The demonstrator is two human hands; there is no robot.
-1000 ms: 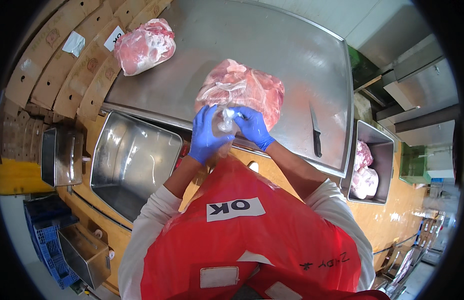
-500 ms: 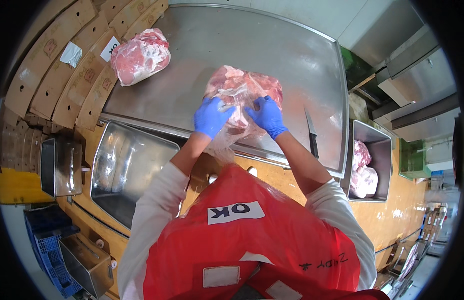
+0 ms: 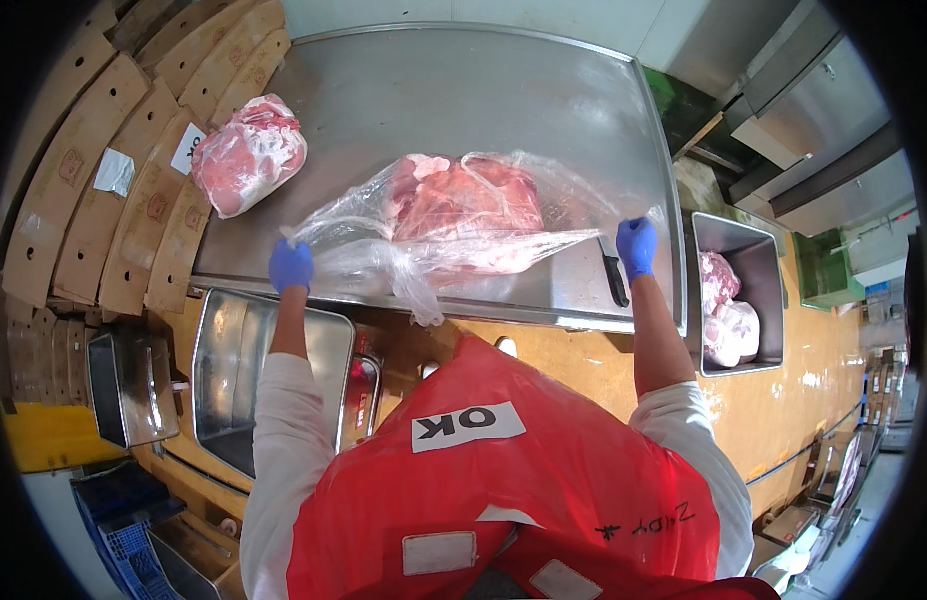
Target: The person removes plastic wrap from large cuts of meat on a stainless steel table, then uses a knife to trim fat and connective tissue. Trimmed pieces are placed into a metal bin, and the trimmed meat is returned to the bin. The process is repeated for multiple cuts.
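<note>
A large piece of raw meat (image 3: 463, 200) lies near the front edge of the steel table, partly covered by a clear plastic bag (image 3: 358, 262). The bag's film is drawn out wide to both sides. Its left end is pinched in my blue-gloved left hand (image 3: 290, 266), out past the meat's left side. On the right, my gloved right hand (image 3: 637, 247) is closed as a fist on the film, beside a knife. That knife (image 3: 615, 278) rests on the table with its black handle toward me; film hides part of its blade.
Another raw meat piece (image 3: 248, 160) sits at the table's far left, against stacked cardboard boxes (image 3: 123, 190). An open steel bin (image 3: 223, 370) stands below the table's left front. At right, a grey tub (image 3: 771, 300) holds more meat. The steel table (image 3: 463, 90) has a raised rim.
Both hands have moved far apart from the middle of the meat, one left and one right. The plastic is now stretched out between them, uncovering more of the meat's top.
</note>
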